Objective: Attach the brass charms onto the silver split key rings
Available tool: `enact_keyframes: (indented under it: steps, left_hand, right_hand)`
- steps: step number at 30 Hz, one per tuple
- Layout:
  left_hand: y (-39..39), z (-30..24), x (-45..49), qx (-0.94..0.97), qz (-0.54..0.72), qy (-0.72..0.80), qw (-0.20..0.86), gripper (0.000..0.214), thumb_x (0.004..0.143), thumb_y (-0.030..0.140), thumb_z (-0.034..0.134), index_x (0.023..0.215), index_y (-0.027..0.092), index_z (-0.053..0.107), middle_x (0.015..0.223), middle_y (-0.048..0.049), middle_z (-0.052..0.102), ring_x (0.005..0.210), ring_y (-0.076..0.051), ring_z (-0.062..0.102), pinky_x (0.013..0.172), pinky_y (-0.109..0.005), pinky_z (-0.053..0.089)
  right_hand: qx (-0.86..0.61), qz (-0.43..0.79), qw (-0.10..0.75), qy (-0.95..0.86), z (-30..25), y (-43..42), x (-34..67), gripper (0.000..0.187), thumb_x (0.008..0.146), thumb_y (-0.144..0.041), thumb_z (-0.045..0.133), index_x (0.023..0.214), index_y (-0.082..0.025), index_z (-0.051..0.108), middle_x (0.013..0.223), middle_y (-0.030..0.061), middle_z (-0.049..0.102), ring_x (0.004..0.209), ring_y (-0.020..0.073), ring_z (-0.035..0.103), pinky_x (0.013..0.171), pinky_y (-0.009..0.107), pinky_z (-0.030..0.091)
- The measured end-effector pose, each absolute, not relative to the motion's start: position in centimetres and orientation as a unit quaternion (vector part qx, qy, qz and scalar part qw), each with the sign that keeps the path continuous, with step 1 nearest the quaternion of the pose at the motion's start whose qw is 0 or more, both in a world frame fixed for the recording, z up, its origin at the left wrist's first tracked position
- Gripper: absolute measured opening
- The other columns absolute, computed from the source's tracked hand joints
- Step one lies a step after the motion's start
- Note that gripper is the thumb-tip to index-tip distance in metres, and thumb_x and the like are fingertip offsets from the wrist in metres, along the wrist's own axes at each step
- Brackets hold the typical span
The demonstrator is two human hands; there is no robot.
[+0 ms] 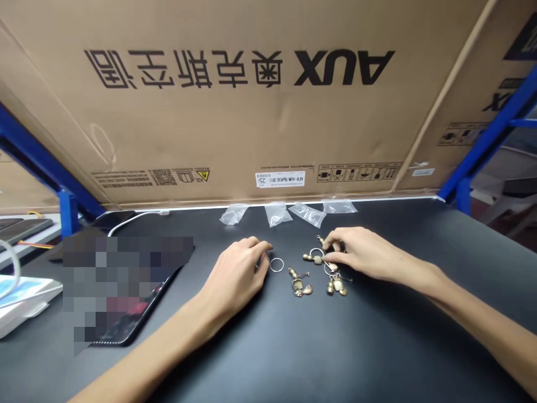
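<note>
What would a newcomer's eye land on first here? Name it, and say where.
First, the huge cardboard box across the back, with upside-down AUX lettering. Below it, on the dark table, the left hand is beside a bare metal ring, and the right hand is at some small bronze-coloured charms. Four clear plastic bags lie in a row near the box.

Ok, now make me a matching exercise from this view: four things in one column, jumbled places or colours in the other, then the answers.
1. Left hand
2. Right hand
3. Plastic bags
4. Cardboard box

A. Brown, with upside-down black lettering
B. Beside the loose silver ring
C. Along the far edge of the table
D. At the brass-coloured charms

Pairs: 1-B, 2-D, 3-C, 4-A
</note>
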State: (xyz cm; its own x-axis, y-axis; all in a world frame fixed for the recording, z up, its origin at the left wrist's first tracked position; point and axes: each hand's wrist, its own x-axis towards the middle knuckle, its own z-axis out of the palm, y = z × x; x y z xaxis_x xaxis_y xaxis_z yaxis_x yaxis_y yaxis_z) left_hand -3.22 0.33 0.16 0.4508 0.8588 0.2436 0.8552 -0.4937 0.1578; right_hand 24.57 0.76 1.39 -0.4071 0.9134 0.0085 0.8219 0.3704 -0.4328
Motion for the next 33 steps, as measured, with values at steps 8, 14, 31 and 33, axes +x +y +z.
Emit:
enact_keyframes:
  steps: [8, 14, 31, 33]
  left_hand:
    - [-0.9, 1.7, -2.9, 0.848, 0.21, 0.486, 0.024, 0.035, 0.096, 0.028, 0.025, 0.113, 0.017, 0.053, 0.114, -0.0125, 0.055, 0.099, -0.027, 0.052, 0.086, -0.047, 0.044]
    - [-1.2, 2.3, -3.0, 0.859, 0.211, 0.466, 0.006, 0.03, 0.095, 0.029, 0.021, 0.106, 0.016, 0.046, 0.114, -0.0147, 0.048, 0.1, -0.03, 0.048, 0.086, -0.051, 0.041]
    - [-2.1, 2.1, -1.9, 0.828, 0.283, 0.468, 0.122, 0.023, 0.096, 0.029, 0.035, 0.111, 0.02, 0.05, 0.117, -0.0105, 0.054, 0.106, -0.025, 0.052, 0.091, -0.044, 0.045]
    - [-2.4, 2.0, -1.2, 0.818, 0.302, 0.456, 0.179, 0.022, 0.096, 0.028, 0.041, 0.113, 0.022, 0.055, 0.11, -0.0066, 0.058, 0.096, -0.02, 0.056, 0.086, -0.037, 0.047]
  right_hand:
    - [-0.53, 0.139, 0.161, -0.821, 0.7, 0.5, 23.5, 0.034, 0.098, -0.047, 0.044, 0.113, -0.026, 0.065, 0.089, 0.0027, 0.069, 0.081, 0.0193, 0.062, 0.07, 0.029, 0.041]
    - [-0.517, 0.115, 0.16, -0.833, 0.0, 0.6, 23.0, 0.025, 0.096, -0.045, 0.05, 0.103, -0.026, 0.065, 0.091, 0.0016, 0.067, 0.08, 0.0182, 0.061, 0.065, 0.028, 0.039]
    - [-0.499, 0.29, 0.335, -0.745, 3.0, 0.0, 22.8, 0.028, 0.087, -0.047, 0.062, 0.086, -0.02, 0.069, 0.084, 0.0011, 0.068, 0.07, 0.0145, 0.058, 0.064, 0.027, 0.044]
    - [-0.472, 0.329, 0.37, -0.729, 3.1, -0.4, 22.3, 0.028, 0.087, -0.048, 0.063, 0.085, -0.02, 0.069, 0.087, 0.0021, 0.068, 0.072, 0.0155, 0.059, 0.065, 0.029, 0.048]
